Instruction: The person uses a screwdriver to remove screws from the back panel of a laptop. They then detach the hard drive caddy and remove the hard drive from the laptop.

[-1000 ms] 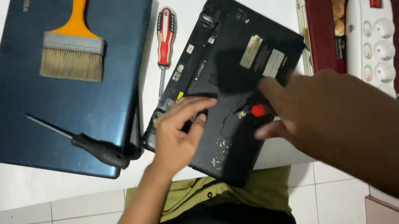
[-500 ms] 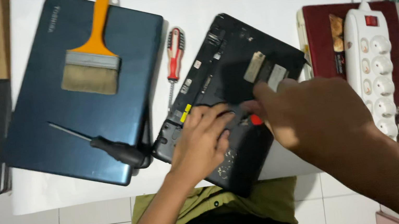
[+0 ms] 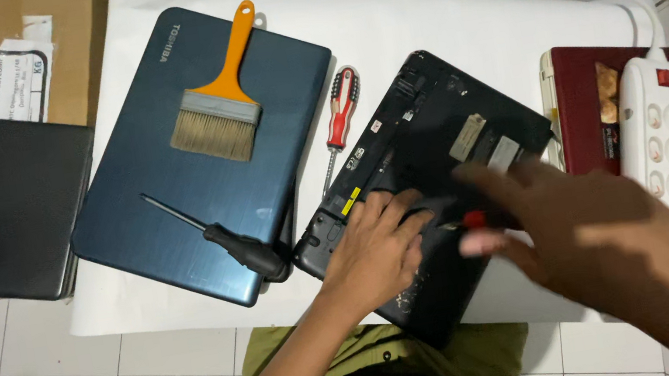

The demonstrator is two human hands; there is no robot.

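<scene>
Black laptop (image 3: 427,156), left hand (image 3: 379,248) flat on it

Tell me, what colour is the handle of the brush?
Orange; the brush lies on the blue laptop, clearest in the head view.

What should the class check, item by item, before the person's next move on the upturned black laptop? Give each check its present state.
1. Upturned black laptop lies flat on the white table: ok.
2. Left hand rests on the laptop's underside, steadying it: ok.
3. Right hand holds the small red-handled tool: ok, though the hand is blurred.
4. Tool tip seated on a screw: cannot tell, blurred and partly hidden.
5. Spare tools within reach, red-and-black screwdriver and black screwdriver: ok.
6. Laptop's near corner fully supported at the table edge: cannot tell.
</scene>
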